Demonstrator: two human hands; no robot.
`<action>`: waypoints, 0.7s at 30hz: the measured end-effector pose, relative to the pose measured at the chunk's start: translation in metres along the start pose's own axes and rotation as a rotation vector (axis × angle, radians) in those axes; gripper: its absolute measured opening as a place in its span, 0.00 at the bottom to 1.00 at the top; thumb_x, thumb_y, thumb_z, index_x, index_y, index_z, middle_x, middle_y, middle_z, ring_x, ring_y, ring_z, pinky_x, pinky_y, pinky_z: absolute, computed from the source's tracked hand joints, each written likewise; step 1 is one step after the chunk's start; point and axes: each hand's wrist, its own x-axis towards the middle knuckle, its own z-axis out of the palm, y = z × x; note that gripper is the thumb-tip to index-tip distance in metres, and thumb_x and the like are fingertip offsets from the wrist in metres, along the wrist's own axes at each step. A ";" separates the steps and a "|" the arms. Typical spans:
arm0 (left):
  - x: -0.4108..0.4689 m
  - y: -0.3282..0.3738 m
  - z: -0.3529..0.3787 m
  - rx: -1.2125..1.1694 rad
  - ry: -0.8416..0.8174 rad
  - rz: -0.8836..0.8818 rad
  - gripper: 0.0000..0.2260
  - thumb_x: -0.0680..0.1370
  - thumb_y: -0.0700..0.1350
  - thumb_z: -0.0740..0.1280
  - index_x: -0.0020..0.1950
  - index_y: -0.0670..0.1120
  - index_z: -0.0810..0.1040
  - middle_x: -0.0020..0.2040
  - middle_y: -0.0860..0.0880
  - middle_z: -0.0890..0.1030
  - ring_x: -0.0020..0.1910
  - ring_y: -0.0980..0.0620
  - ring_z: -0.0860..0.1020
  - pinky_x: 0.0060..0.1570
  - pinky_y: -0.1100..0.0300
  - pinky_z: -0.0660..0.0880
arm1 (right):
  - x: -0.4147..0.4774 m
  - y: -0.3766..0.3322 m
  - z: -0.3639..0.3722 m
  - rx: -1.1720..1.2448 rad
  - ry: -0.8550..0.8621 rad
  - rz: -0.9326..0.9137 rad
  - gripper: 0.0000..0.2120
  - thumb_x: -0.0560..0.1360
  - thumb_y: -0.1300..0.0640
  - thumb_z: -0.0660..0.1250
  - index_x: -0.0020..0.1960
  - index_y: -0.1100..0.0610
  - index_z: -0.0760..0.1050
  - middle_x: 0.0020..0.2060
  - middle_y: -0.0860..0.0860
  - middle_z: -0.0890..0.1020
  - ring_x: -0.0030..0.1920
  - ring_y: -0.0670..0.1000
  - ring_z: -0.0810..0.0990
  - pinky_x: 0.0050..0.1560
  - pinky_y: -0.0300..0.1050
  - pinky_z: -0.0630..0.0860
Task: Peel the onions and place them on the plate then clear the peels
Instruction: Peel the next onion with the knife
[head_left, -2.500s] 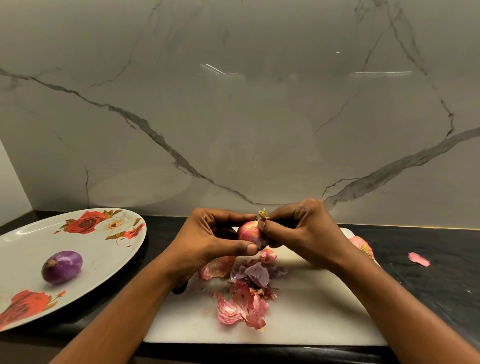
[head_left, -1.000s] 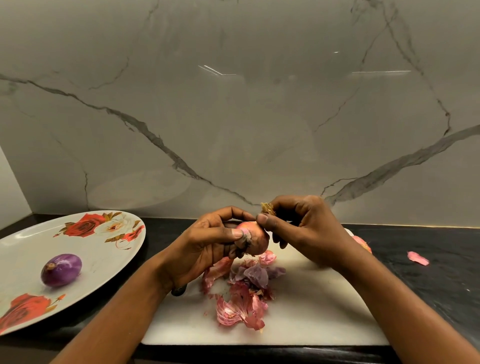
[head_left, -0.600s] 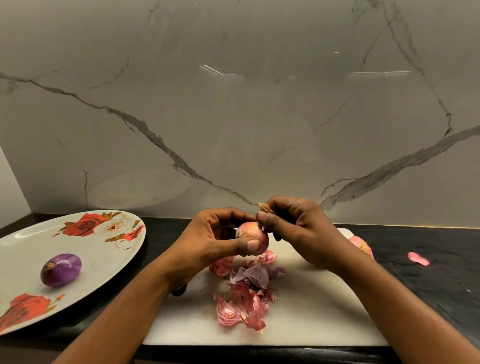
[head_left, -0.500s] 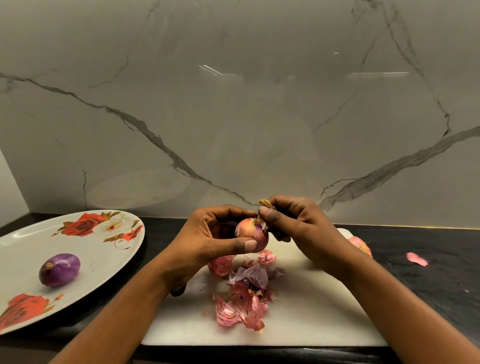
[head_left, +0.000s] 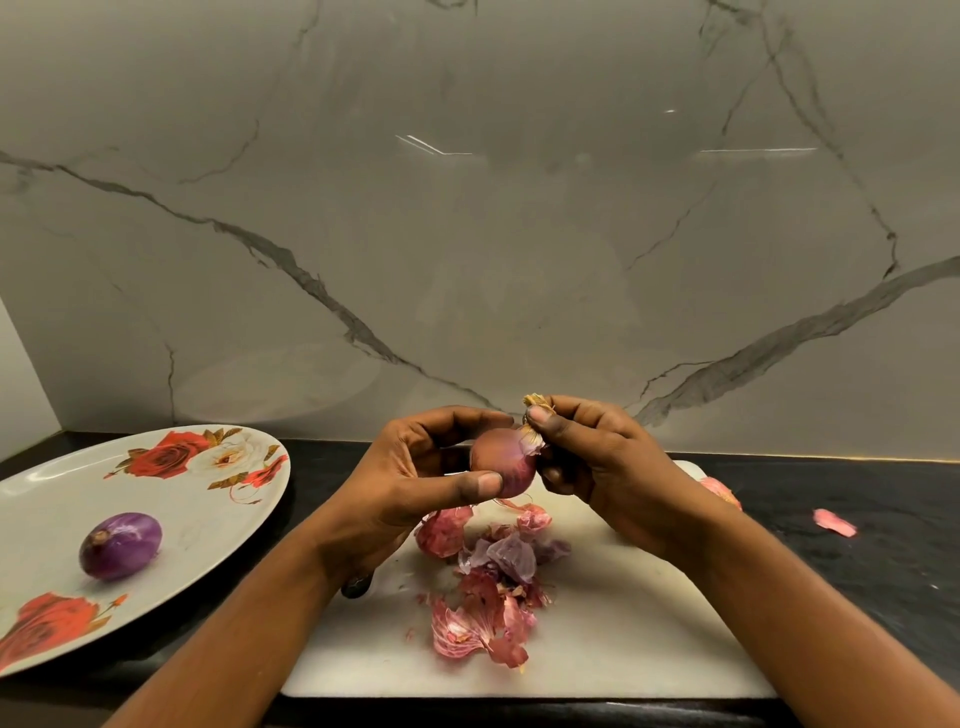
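Peeling is midway: left hand (head_left: 415, 483) grips onion (head_left: 501, 461) mid-frame, right hand (head_left: 608, 467) pinches its skin (head_left: 532, 439); peeled onion (head_left: 120, 545) on plate (head_left: 208, 519) lower left, peels (head_left: 488, 597) uncleared.

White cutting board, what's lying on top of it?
A pile of pink and purple onion peels lies on the white cutting board; the forearms cover its sides, hiding anything there.

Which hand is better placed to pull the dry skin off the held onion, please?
The right hand, I think: its thumb and fingers pinch the dry tuft at the top of the onion, while the left hand grips the onion's body above the cutting board.
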 end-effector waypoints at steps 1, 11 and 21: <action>0.000 0.000 0.000 -0.009 -0.001 -0.001 0.21 0.72 0.35 0.76 0.64 0.49 0.85 0.62 0.43 0.85 0.61 0.40 0.84 0.54 0.56 0.82 | -0.001 -0.001 0.000 0.016 -0.003 0.008 0.10 0.85 0.56 0.64 0.50 0.58 0.81 0.38 0.52 0.78 0.34 0.47 0.72 0.34 0.37 0.69; 0.001 -0.002 -0.002 0.001 0.051 -0.008 0.24 0.73 0.38 0.76 0.69 0.45 0.81 0.64 0.43 0.84 0.64 0.40 0.83 0.66 0.42 0.79 | -0.002 0.000 -0.004 -0.243 -0.009 -0.094 0.12 0.80 0.54 0.72 0.58 0.60 0.82 0.45 0.56 0.82 0.41 0.48 0.78 0.39 0.40 0.75; 0.001 -0.004 -0.003 -0.007 0.004 -0.021 0.24 0.74 0.37 0.74 0.70 0.45 0.80 0.66 0.43 0.83 0.67 0.41 0.81 0.63 0.51 0.81 | 0.001 0.005 -0.007 -0.185 -0.071 -0.045 0.13 0.85 0.55 0.64 0.64 0.63 0.79 0.43 0.57 0.75 0.39 0.48 0.71 0.38 0.40 0.71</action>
